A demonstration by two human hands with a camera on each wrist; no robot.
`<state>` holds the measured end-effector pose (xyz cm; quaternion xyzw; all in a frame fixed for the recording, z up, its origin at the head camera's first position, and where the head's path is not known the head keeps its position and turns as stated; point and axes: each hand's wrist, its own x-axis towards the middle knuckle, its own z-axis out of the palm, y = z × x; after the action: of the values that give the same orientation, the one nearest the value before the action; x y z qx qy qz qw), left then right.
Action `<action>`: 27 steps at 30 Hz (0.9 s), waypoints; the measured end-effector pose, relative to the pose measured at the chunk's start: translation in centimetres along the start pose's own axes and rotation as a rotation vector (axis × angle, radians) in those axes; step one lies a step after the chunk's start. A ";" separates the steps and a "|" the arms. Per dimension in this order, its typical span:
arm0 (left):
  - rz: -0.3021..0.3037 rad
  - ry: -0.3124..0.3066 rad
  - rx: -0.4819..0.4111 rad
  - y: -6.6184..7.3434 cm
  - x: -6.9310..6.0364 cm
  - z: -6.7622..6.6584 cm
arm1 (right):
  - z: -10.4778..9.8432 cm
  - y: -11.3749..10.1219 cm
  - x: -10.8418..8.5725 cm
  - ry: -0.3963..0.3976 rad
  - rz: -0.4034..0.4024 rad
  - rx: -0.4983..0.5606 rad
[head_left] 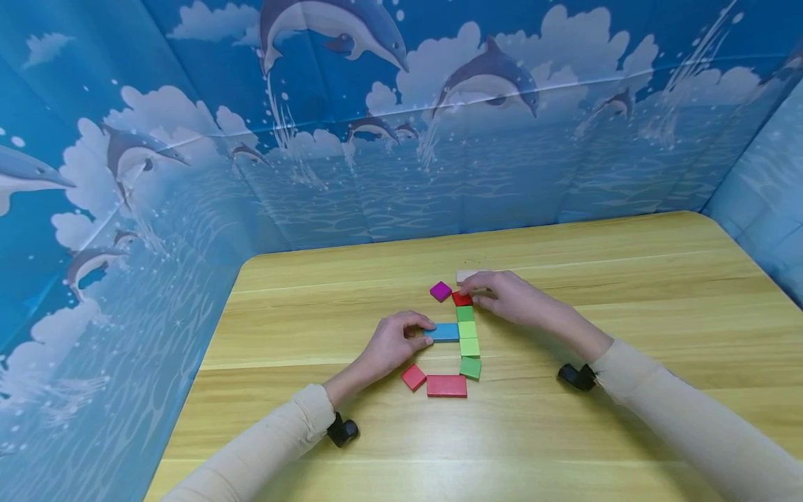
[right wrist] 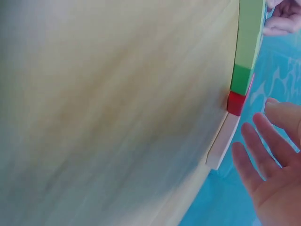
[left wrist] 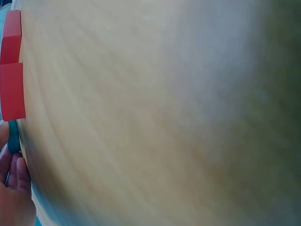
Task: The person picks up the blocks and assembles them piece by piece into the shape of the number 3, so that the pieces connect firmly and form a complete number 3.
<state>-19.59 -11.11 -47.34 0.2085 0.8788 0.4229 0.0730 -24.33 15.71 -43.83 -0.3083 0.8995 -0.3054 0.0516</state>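
Observation:
My left hand (head_left: 396, 339) pinches the left end of a flat blue block (head_left: 447, 332) between thumb and fingers. The block's right end meets a column of light green blocks (head_left: 468, 338). Over a small red block (head_left: 462, 299) at the column's top, my right hand (head_left: 511, 294) reaches with its fingertips at the block. In the right wrist view its fingers (right wrist: 256, 146) look extended, with a gap between the thumb and the red block (right wrist: 236, 103). A green block (head_left: 465, 314) joins red and light green. A pale block (head_left: 465, 277) lies behind the red one, partly hidden by the right hand.
A magenta block (head_left: 441, 291) lies turned like a diamond left of the red block. Nearer the person are a tilted green block (head_left: 470, 368), a long red block (head_left: 447, 386) and a tilted red square (head_left: 414, 377). A dolphin-print curtain (head_left: 401, 174) borders the wooden table (head_left: 627, 293).

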 end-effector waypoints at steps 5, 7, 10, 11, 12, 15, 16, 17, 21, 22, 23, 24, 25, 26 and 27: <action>0.010 -0.001 -0.001 -0.1 -0.1 0.0 | 0.3 -0.8 -1.1 -0.002 -0.021 -0.043; 0.010 -0.002 -0.001 -0.1 -0.1 0.0 | 0.7 -1.1 -1.6 -0.005 -0.033 -0.062; 0.006 -0.002 0.001 -0.2 -0.1 0.0 | 1.2 -1.5 -2.2 -0.002 -0.043 -0.074; 0.007 -0.002 0.001 -0.3 -0.1 0.0 | 1.3 -1.6 -2.3 -0.003 -0.045 -0.074; 0.008 -0.002 0.001 -0.3 -0.1 0.0 | 1.5 -1.8 -2.5 -0.003 -0.043 -0.076; 0.009 -0.003 0.000 -0.4 0.0 0.0 | 1.8 -2.2 -3.0 -0.013 -0.034 -0.087; 0.010 -0.003 0.000 -0.3 0.0 0.0 | 1.9 -2.4 -3.2 -0.018 -0.027 -0.094; 0.009 -0.005 -0.001 -0.3 0.0 0.0 | 2.0 -2.5 -3.3 -0.021 -0.025 -0.101; 0.007 -0.006 0.000 -0.3 -0.1 0.0 | 2.3 -2.7 -3.6 -0.027 -0.027 -0.122; 0.008 -0.005 -0.001 -0.3 -0.1 0.0 | 2.4 -2.7 -3.6 -0.026 -0.031 -0.126; 0.007 -0.004 -0.001 -0.3 -0.1 0.0 | 2.4 -2.7 -3.6 -0.023 -0.036 -0.129; 0.007 -0.004 -0.003 -0.3 -0.1 0.0 | 2.5 -2.7 -3.6 -0.020 -0.041 -0.133; 0.009 -0.004 -0.005 -0.3 -0.1 0.0 | 2.5 -2.6 -3.6 -0.018 -0.046 -0.136; 0.009 -0.006 -0.008 -0.3 -0.1 0.1 | 2.6 -2.6 -3.6 -0.016 -0.050 -0.138; 0.008 -0.006 -0.010 -0.2 -0.1 0.1 | 2.6 -2.6 -3.6 -0.015 -0.052 -0.139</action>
<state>-19.56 -11.22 -47.57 0.2131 0.8755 0.4271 0.0750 -19.34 14.84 -44.71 -0.3366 0.9098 -0.2412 0.0286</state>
